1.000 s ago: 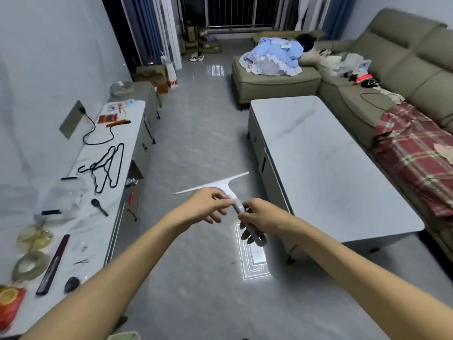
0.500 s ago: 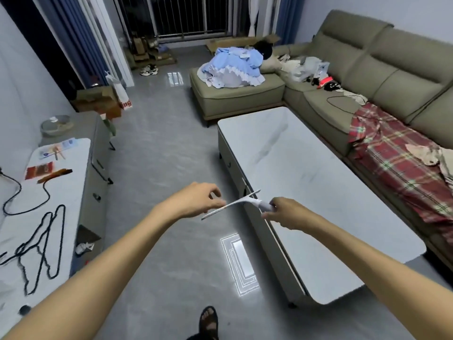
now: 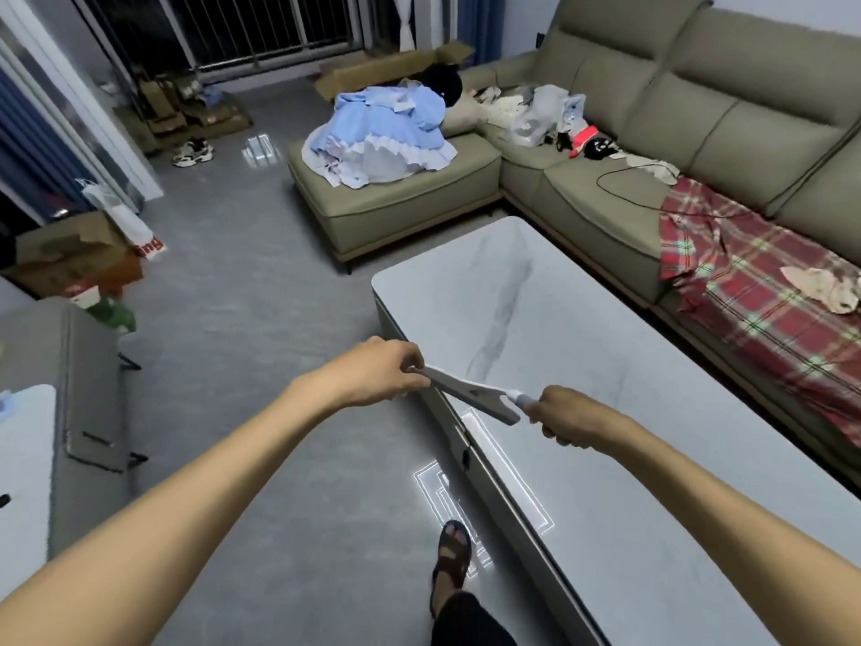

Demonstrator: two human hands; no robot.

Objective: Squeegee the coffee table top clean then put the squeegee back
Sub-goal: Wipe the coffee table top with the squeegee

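A white squeegee (image 3: 470, 393) hangs in the air over the near left edge of the coffee table (image 3: 582, 366), whose top is pale marble with a grey vein. My right hand (image 3: 566, 419) grips the squeegee's handle, fingers curled round it. My left hand (image 3: 389, 369) pinches the far end of the blade between thumb and fingers. The blade runs slantwise from my left hand down to my right, just above the table edge.
An olive sectional sofa (image 3: 699, 132) wraps the far and right sides of the table, with a plaid blanket (image 3: 764, 291), a blue dress (image 3: 382, 132) and loose items on it. A grey cabinet (image 3: 88, 398) stands at left. My sandalled foot (image 3: 449, 557) is on the floor beside the table.
I have stepped closer to the table and turned right. The squeegee moved over the table edge, and my left hand, which had let go, now pinches the blade end.
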